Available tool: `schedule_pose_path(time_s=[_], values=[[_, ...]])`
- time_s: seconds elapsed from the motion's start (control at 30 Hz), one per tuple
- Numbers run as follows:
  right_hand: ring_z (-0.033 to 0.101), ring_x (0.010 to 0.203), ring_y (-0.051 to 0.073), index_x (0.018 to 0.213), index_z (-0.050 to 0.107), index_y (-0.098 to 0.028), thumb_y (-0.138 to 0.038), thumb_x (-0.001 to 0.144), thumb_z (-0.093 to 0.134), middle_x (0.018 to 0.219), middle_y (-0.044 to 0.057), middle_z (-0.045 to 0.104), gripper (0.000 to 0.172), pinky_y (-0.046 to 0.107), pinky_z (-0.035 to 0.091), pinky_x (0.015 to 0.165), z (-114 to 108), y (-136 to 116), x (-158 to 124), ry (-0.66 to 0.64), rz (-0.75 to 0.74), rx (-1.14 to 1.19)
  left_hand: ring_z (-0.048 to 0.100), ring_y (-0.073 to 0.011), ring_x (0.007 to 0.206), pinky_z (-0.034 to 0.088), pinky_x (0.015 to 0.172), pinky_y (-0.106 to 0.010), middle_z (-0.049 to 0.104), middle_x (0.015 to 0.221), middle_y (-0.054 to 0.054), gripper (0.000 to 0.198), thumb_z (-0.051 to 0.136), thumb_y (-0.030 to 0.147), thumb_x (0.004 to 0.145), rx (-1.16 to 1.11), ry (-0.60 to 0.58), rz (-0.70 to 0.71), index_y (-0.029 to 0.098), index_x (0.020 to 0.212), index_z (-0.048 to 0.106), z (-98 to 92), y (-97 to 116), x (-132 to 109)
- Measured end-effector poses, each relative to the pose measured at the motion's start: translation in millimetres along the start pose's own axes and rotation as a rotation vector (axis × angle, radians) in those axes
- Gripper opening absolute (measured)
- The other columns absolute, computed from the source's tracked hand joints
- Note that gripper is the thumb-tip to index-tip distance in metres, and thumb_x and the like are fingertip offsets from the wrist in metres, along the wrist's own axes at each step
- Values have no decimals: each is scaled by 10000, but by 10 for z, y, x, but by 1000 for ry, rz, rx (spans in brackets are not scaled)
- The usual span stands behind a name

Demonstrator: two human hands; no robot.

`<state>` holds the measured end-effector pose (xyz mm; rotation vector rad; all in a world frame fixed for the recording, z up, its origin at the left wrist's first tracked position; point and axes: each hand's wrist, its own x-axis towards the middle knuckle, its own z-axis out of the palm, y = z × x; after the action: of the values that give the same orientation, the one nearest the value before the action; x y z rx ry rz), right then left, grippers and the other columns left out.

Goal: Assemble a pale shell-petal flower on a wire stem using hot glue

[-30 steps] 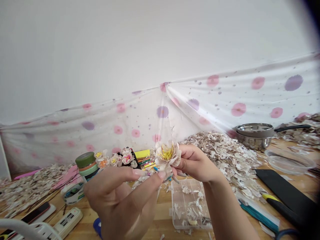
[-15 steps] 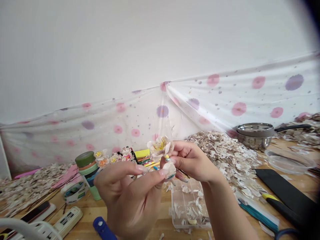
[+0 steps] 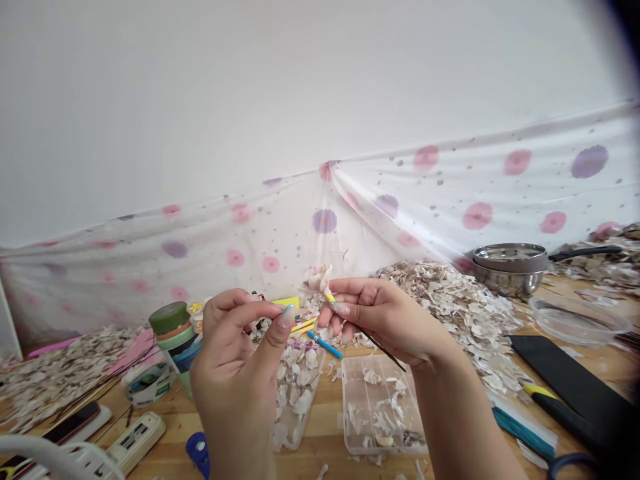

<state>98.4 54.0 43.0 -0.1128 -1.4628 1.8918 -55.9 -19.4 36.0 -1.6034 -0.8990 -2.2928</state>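
Note:
My right hand [image 3: 380, 313] is closed on the thin dark wire stem of a small white paper flower [image 3: 318, 279] with a yellow band under its head; the flower is tipped away, its back towards me. My left hand [image 3: 235, 360] is raised just left of it, thumb and forefinger pinched together, and I cannot make out whether anything is between them. Two clear plastic boxes [image 3: 383, 407] of pale petal pieces lie on the wooden table below the hands. Finished flowers behind my left hand are mostly hidden.
Heaps of pale petal scraps [image 3: 450, 300] lie left and right. A stack of tape rolls [image 3: 173, 330], a power strip [image 3: 133, 440] and a phone [image 3: 70, 427] sit at left. A steel pan [image 3: 510, 267], a clear dish [image 3: 577, 320], a black board [image 3: 575, 383] and scissors [image 3: 545, 433] are at right.
My right hand turned the flower from facing me to facing away and lowered the stem. My left hand let go of the flower's base and drew back left, fingers pinched.

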Motion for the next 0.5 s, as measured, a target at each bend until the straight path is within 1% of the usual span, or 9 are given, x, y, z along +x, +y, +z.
schedule_pose_path(time_s=[0.07,0.1,0.2,0.3,0.37,0.5], values=[[706,622,96,931,694,-99,-202,798,744,762,68,756,175,172,575,605,-4,12,9,27,38,-1,499,-120,865,404,698,-216,517,897,-6,135,789,124,705,11,9,-8,236,759,736,-17,-32,7],[721,636,106,923,689,-99,-204,801,743,764,74,762,170,177,583,617,-2,17,12,42,56,0,498,-121,859,397,696,-219,520,892,-5,131,793,132,701,17,11,-2,237,757,739,-20,-41,7],[741,664,114,934,681,-102,-186,813,729,773,77,770,156,161,585,615,22,15,1,77,79,-6,492,-117,842,373,700,-228,531,887,2,140,798,136,695,44,-1,-12,247,763,746,-19,-52,6],[749,700,111,965,688,-97,-165,833,704,788,75,775,149,138,580,621,62,-10,-31,79,98,-34,492,-125,842,360,714,-245,535,880,2,129,800,151,689,68,-20,-46,254,745,745,-8,-63,6],[748,696,105,979,691,-106,-157,844,691,794,68,778,143,130,576,605,91,-31,-55,93,116,-45,496,-133,846,356,717,-257,535,874,-1,107,801,171,685,72,-22,-67,252,720,740,-3,-70,7],[745,668,96,965,698,-140,-129,858,662,783,39,778,113,107,551,525,139,-65,-89,119,141,-70,502,-146,848,356,720,-273,538,881,-6,76,799,212,681,86,-23,-119,244,694,731,-5,-78,6]])
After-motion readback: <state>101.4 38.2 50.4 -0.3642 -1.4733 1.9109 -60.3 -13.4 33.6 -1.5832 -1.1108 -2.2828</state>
